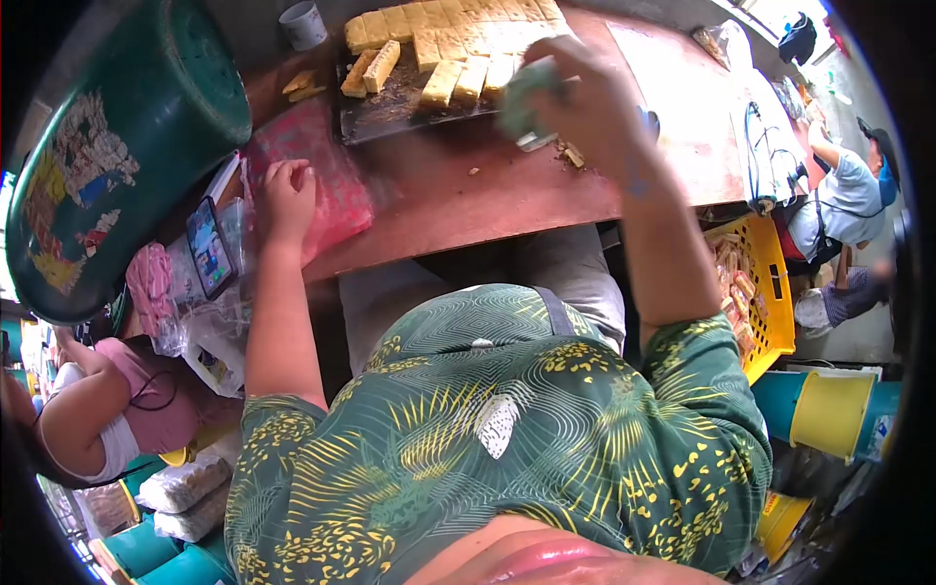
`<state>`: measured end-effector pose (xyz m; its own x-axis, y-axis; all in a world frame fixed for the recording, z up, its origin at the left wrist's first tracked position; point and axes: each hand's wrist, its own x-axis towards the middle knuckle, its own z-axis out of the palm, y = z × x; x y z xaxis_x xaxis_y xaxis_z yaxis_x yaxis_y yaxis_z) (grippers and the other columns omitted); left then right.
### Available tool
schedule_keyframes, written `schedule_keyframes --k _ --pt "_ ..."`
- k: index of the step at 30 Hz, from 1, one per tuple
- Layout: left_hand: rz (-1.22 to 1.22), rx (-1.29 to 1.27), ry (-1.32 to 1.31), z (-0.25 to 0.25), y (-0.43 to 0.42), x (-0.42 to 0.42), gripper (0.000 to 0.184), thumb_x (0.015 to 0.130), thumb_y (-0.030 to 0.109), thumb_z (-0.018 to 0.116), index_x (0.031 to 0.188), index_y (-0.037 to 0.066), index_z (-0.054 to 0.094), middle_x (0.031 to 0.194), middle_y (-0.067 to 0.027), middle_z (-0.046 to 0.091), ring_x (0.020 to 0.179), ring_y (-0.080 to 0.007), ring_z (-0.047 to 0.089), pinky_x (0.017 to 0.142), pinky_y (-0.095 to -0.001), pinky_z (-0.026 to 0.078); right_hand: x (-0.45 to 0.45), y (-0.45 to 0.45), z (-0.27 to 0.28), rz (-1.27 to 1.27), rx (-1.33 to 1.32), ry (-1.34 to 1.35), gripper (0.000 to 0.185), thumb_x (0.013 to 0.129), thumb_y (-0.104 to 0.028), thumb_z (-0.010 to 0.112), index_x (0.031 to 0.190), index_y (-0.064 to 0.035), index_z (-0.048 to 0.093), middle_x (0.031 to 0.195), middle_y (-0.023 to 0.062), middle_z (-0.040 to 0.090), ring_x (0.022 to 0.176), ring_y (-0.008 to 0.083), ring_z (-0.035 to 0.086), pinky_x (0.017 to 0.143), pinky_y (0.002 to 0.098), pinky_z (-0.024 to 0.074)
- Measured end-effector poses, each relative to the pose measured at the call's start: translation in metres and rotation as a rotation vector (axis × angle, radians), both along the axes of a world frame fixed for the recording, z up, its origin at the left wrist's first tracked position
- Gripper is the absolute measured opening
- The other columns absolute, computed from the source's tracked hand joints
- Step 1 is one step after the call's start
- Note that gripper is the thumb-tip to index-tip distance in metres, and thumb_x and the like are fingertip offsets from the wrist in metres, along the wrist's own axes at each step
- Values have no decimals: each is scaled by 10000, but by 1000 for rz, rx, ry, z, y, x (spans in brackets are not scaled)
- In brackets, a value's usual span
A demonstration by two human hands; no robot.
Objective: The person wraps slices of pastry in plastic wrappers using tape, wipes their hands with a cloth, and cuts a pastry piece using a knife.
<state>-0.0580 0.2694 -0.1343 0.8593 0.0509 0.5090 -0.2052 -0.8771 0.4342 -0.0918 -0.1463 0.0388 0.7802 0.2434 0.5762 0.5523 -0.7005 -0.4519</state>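
My right hand [585, 93] is raised over the table's far side, blurred by motion. Its fingers close around a pale green crumpled thing [529, 101], which looks like a cloth. Just behind it, a dark baking tray [390, 125] bears rows of pale yellow cake bars [444, 83], several cut apart at the near edge. On the left, my left hand [290, 195] rests on red printed plastic packaging [331, 185]. Its fingers are curled in, and whatever they may hold is hidden. Crumbs [572, 154] lie on the table [468, 210] below my right hand.
A large green tub [127, 146] leans in at left, near a phone [210, 247] and clear plastic bags. A white mug [303, 26] stands behind. At right, a yellow crate [770, 292] holds wrapped pieces. Other people [843, 200] sit at right and left [107, 405].
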Motion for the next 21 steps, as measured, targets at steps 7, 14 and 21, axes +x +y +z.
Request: schedule_keyframes --k 7,14,21 --pt "-17 -87 39 -1 3 1 174 941 179 698 1053 58 750 1108 -112 714 1025 -292 698 929 -402 552 -25 149 -170 285 -359 143 552 926 -284 658 1469 -216 584 1543 146 497 1442 338 462 1189 520 387" --pt "-8 -152 91 8 -2 -6 172 952 168 688 1067 53 746 1107 -113 720 1012 -284 708 911 -391 560 -14 56 -178 145 -336 218 529 909 -73 562 1436 -100 602 1559 141 509 1389 360 541 1154 445 460" --pt "-4 -66 59 0 5 -1 204 940 228 704 1065 74 753 1116 -120 723 1057 -343 677 943 -441 533 12 -95 -165 -115 -285 86 526 776 184 585 1230 -43 721 1305 186 677 1208 352 655 1074 392 529"
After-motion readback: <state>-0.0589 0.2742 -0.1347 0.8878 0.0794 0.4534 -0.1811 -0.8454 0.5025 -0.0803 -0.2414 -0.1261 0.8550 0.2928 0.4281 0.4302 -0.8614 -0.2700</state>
